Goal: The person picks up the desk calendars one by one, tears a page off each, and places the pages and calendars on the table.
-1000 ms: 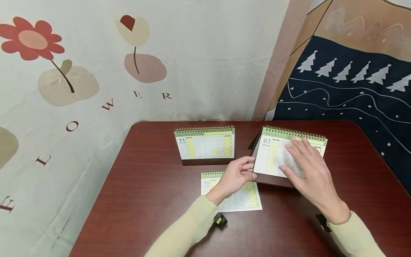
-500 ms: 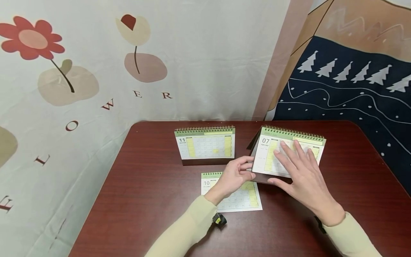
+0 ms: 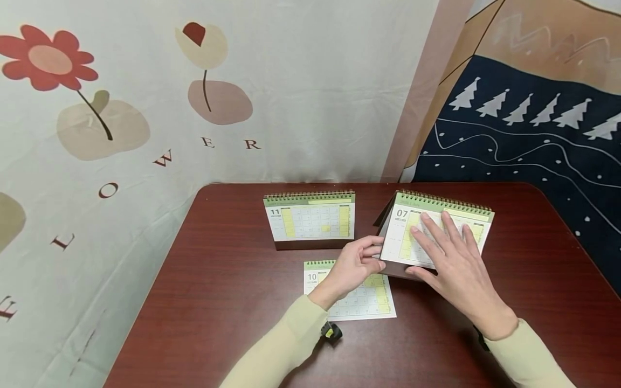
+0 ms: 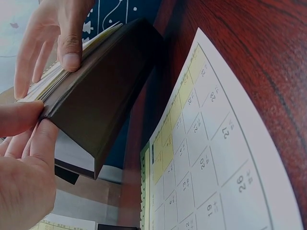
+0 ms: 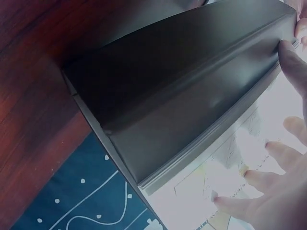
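A spiral-bound desk calendar (image 3: 397,240) showing page 07 stands tilted at the table's right. Its lower left corner is pinched between the thumb and fingers of my left hand (image 3: 353,268); in the left wrist view, that hand (image 4: 24,177) grips the edge of the dark base (image 4: 100,91). Spread across the front page, my right hand (image 3: 461,275) has straight fingers, with its thumb by the lower edge. In the right wrist view, the right thumb (image 5: 293,67) touches the dark base (image 5: 158,124). A loose page 10 (image 3: 361,306) lies flat, partly under my left forearm and hand.
Another desk calendar (image 3: 315,222), on page 11, stands at the back left of the dark red table (image 3: 218,302). A white curtain (image 3: 315,108) with flower prints hangs behind the table. A navy cloth (image 3: 524,145) with white trees hangs at the right.
My right hand has slid left and slightly down over the page, its thumb now near the base's front edge. My left hand keeps its hold at the corner.
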Motion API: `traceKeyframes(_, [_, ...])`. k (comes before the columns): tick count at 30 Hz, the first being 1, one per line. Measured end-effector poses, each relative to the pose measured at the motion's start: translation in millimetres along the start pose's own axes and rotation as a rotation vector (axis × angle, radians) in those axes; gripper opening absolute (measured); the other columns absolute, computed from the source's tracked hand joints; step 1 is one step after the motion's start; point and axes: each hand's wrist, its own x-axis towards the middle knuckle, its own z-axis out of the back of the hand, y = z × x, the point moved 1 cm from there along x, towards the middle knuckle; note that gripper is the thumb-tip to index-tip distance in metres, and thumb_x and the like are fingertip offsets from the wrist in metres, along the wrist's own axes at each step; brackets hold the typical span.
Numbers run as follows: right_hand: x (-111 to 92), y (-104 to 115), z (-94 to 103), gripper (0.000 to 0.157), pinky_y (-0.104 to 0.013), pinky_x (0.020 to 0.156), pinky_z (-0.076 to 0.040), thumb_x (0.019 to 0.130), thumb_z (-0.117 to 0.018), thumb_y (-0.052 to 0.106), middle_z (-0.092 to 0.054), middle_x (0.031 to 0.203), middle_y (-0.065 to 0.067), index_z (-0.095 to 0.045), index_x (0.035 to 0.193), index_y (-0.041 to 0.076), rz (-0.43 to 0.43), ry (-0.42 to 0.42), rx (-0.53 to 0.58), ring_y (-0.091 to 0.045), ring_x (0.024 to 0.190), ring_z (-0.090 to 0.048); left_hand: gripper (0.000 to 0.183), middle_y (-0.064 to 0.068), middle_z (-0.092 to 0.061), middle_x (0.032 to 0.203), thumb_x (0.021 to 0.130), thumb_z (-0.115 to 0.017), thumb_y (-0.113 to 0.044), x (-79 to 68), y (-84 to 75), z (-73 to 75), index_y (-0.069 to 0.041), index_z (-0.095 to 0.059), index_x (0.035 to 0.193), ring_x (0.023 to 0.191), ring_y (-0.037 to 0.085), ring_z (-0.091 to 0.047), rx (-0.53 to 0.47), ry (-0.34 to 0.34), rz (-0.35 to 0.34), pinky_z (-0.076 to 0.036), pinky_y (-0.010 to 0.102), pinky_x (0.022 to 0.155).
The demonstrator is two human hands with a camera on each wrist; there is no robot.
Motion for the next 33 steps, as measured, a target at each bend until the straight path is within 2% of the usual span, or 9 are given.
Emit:
traceKeyframes(17, [1, 0, 2.1, 0.073, -0.065, 0.108, -0.016, 0.094, -0.034, 0.068, -0.029, 0.156, -0.009, -0.048, 0.142, 0.015, 0.009, -0.009, -0.008, -0.039, 0.142, -0.02, 0.05, 0.018, -0.062, 0.123, 0.084, -0.058, 0.014, 1.4, 2.3, 0.9, 0.002, -0.052, 0.132, 0.093, 0.017, -0.067, 0.004, 0.012, -0.025, -0.054, 0.029, 0.082])
traceKeyframes(29, [2, -4, 10.0, 0.07, -0.059, 0.111, -0.017, 0.093, -0.04, 0.065, -0.035, 0.153, -0.008, -0.052, 0.14, 0.014, 0.042, -0.023, 0.054, -0.037, 0.14, -0.026, 0.053, 0.021, -0.057, 0.13, 0.087, -0.057, 0.013, 3.6, 4.2, 1.8, 0.001, -0.048, 0.138, 0.103, 0.025, -0.065, 0.004, -0.008, 0.011, -0.052, 0.029, 0.087])
traceKeyframes(33, [1, -6, 12.2, 0.071, -0.059, 0.111, -0.016, 0.093, -0.041, 0.066, -0.036, 0.152, -0.008, -0.053, 0.139, 0.014, 0.044, -0.021, 0.068, -0.036, 0.14, -0.027, 0.053, 0.025, -0.055, 0.131, 0.088, -0.055, 0.015, 1.8, -2.4, 0.6, 0.005, -0.045, 0.139, 0.108, 0.029, -0.062, -0.005, -0.01, 0.022, -0.05, 0.029, 0.09])
